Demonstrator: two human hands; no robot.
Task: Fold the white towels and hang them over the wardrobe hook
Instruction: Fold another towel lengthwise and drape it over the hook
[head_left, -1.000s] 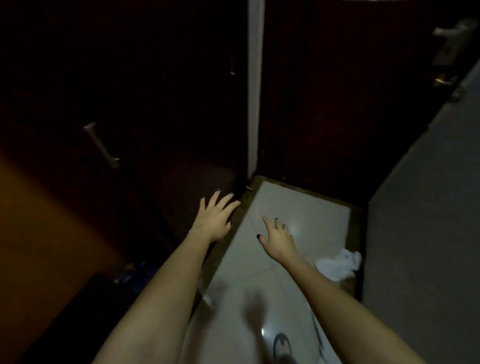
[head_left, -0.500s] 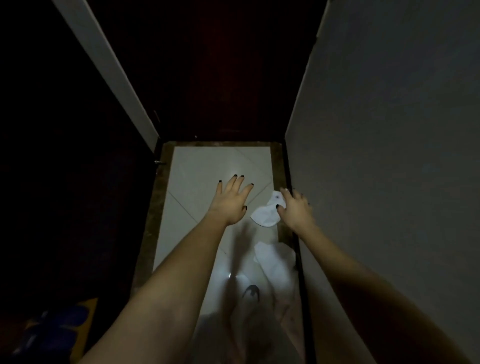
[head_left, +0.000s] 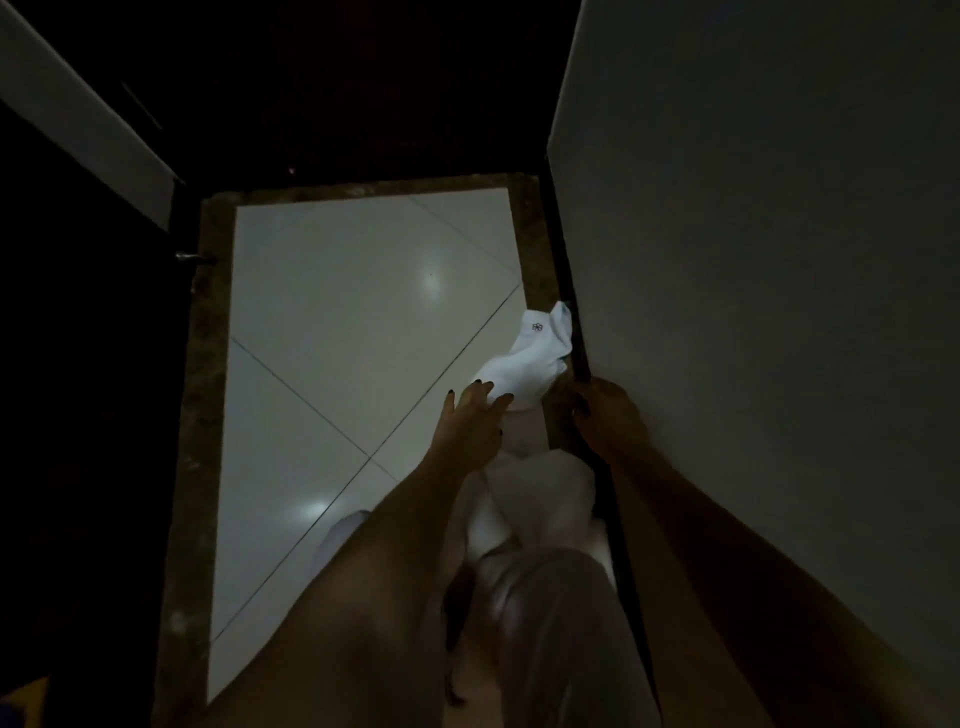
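A small white towel (head_left: 535, 358) with a tiny dark emblem lies crumpled on the pale floor tiles, against the dark skirting of the right wall. My left hand (head_left: 470, 423) reaches out with fingers spread, and the fingertips touch the towel's near edge. My right hand (head_left: 605, 415) is in shadow beside the skirting, just right of the towel; whether its fingers hold the cloth is hidden. Another pale cloth (head_left: 543, 486) lies nearer me, below both hands. No wardrobe hook is in sight.
A grey wall (head_left: 753, 312) closes the right side. A dark wooden door (head_left: 363, 78) stands ahead, and a white frame strip (head_left: 88, 119) runs at the upper left. The tiled floor (head_left: 337, 312) has a brown marble border (head_left: 205, 364). My leg (head_left: 561, 634) fills the lower middle.
The view has swung right and down from the wardrobe doors to the floor by the wall. Both hands have moved toward the white towel, the left now touching it.
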